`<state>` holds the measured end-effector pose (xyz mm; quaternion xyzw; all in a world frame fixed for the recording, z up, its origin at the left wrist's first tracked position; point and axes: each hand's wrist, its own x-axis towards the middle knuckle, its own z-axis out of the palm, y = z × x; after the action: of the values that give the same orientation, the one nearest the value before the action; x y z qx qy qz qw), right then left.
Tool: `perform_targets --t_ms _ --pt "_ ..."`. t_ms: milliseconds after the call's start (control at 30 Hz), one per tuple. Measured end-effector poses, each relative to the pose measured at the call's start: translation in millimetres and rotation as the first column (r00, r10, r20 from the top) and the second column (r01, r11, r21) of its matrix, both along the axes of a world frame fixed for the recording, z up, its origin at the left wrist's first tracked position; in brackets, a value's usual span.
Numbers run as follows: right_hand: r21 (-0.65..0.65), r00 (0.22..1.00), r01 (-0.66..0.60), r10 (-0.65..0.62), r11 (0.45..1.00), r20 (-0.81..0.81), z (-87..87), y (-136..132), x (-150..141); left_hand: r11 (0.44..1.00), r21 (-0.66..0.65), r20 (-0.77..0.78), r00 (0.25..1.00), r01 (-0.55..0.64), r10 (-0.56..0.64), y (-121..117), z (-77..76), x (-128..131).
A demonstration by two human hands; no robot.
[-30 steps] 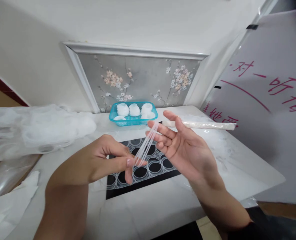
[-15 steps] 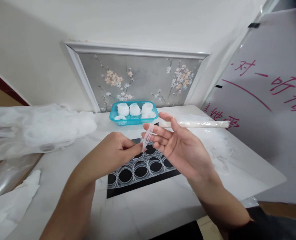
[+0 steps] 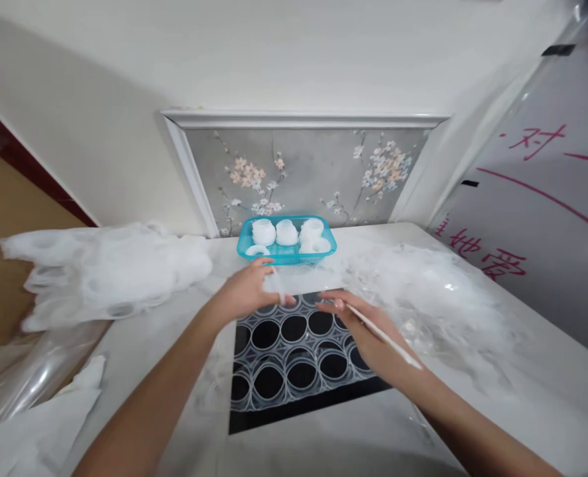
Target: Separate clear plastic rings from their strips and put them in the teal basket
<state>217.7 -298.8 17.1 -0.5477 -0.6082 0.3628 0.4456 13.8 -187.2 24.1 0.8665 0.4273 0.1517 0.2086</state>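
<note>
My left hand (image 3: 241,291) is over the upper left part of the black panel, with a bundle of thin white rings (image 3: 276,286) looped around its spread thumb and fingertips. My right hand (image 3: 373,338) is above the panel's right side, its fingers bent. A slim whitish stick (image 3: 384,336) slants between its thumb and fingers, back toward the wrist; its tip is hidden. Below both hands, the black panel (image 3: 313,401) carries rows of pale overlapping rings (image 3: 301,366). Behind them, a blue plastic basket (image 3: 286,256) contains several white ring bundles (image 3: 287,233).
White netlike material (image 3: 129,271) is heaped at the left, above clear plastic wrapping (image 3: 40,377). More translucent material (image 3: 437,298) spreads across the right of the white table (image 3: 274,457). A wall with a framed floral panel (image 3: 313,165) borders the back; a board with red writing (image 3: 537,218) stands at the right.
The ring bundle has come off my right fingers and is on my left hand. My right hand has turned over and lowered, bringing the stick along. The view has shifted somewhat.
</note>
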Motion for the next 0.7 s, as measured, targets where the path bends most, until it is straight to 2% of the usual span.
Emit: perform_targets --t_ms 67,167,233,300,467,600,700 --pt "-0.085 0.998 0.007 -0.002 0.996 0.06 -20.8 -0.1 6.5 0.991 0.02 -0.027 0.991 -0.13 0.131 39.9 -7.0 -15.4" --pt "-0.169 0.998 0.017 -0.007 0.985 0.061 -47.2 -0.8 11.9 0.966 0.078 -0.064 0.966 -0.247 0.252 98.4 -10.6 -33.6" --pt "-0.213 0.998 0.01 0.004 0.977 0.064 -56.1 -0.8 12.7 0.945 0.103 -0.185 0.928 -0.309 0.323 129.9 -11.6 -39.3" --pt "-0.234 0.996 -0.033 0.052 0.972 0.075 -57.9 -0.3 13.2 0.926 0.131 -0.251 0.891 -0.355 0.378 153.2 -13.8 -40.0" --pt "-0.22 0.988 -0.084 0.109 0.972 0.106 -54.2 2.0 19.0 0.914 0.183 -0.371 0.835 -0.363 0.406 180.1 -23.7 -30.2" --pt "-0.206 0.989 -0.058 0.085 0.977 0.123 -62.0 3.6 22.9 0.921 0.205 -0.422 0.819 -0.331 0.388 182.5 -28.9 -22.8" --pt "-0.14 0.985 -0.089 0.108 0.986 0.137 -67.7 2.0 24.7 0.926 0.194 -0.439 0.815 -0.325 0.378 180.8 -30.5 -19.6"
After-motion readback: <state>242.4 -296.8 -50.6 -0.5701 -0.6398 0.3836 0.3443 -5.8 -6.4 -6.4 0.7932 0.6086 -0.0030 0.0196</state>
